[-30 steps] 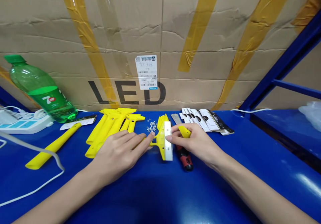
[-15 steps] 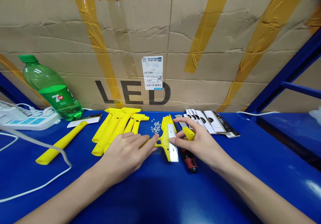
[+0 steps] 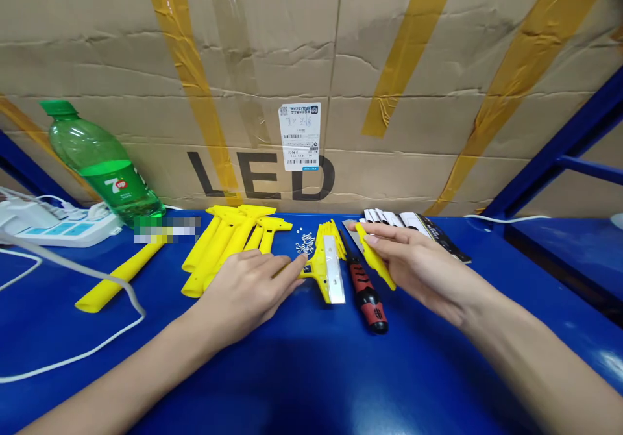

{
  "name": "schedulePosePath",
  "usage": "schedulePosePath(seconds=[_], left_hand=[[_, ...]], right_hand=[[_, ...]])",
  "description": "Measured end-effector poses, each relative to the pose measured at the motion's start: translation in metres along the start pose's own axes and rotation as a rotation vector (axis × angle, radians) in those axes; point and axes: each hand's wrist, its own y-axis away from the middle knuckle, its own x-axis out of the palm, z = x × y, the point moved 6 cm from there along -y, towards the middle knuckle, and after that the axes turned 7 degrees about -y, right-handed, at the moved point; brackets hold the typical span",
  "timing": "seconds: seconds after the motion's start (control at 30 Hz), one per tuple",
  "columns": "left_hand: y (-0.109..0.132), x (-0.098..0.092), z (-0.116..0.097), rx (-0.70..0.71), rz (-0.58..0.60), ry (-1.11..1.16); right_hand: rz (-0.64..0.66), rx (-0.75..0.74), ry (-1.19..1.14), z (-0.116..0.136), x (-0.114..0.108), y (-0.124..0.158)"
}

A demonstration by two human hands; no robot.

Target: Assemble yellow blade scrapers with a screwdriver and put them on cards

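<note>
My left hand (image 3: 248, 289) lies flat on the blue table (image 3: 311, 370), fingers stretched over the handle of a yellow scraper (image 3: 325, 268) whose metal blade (image 3: 335, 278) faces right. My right hand (image 3: 418, 267) is lifted a little to the right of it, fingers pinched on a thin yellow plastic strip (image 3: 376, 263). A red and black screwdriver (image 3: 367, 295) lies on the table between the scraper and my right hand. A small heap of silver screws (image 3: 305, 243) sits just behind the scraper head.
Several yellow scraper handles (image 3: 228, 243) lie left of my left hand, and one long yellow handle (image 3: 119, 276) further left. A green bottle (image 3: 104, 165), a power strip (image 3: 53, 224) and white cables (image 3: 73, 357) are at the left. Blade packets (image 3: 418, 227) lie behind my right hand. A taped cardboard box (image 3: 311, 84) walls the back.
My right hand has drawn away from the scraper blade to the right and up, carrying the yellow strip, which uncovers the screwdriver. My left hand has stayed on the scraper handle.
</note>
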Motion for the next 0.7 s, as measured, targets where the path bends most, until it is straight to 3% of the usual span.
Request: schedulePosePath(seconds=[0.2, 0.7], left_hand=[[0.001, 0.0, 0.0, 0.004, -0.008, -0.01], [-0.001, -0.013, 0.001, -0.042, -0.14, 0.007]], right_hand=[[0.0, -0.052, 0.075, -0.005, -0.006, -0.009], [0.06, -0.196, 0.21, -0.018, 0.016, -0.01]])
